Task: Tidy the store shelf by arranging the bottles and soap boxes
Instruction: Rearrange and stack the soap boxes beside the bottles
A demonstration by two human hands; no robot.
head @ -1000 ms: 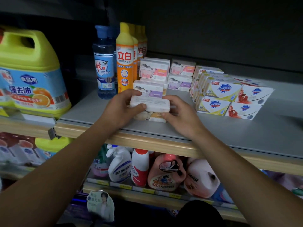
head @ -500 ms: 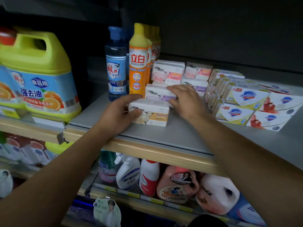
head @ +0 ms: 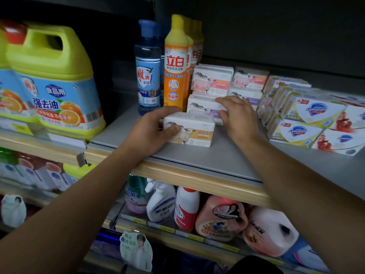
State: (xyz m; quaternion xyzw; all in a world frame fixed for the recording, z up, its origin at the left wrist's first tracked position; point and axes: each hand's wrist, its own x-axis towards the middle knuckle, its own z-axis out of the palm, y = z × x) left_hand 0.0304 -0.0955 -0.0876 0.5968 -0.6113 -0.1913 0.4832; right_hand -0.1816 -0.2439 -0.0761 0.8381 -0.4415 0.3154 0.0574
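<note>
Left hand (head: 150, 133) grips the left end of the yellow-label soap box (head: 190, 129), which sits flat on the shelf (head: 227, 161) near its front edge. Right hand (head: 237, 115) lies open, fingers on the purple-label soap box (head: 201, 107) just behind. Orange bottle (head: 174, 64) stands upright behind both.
</note>
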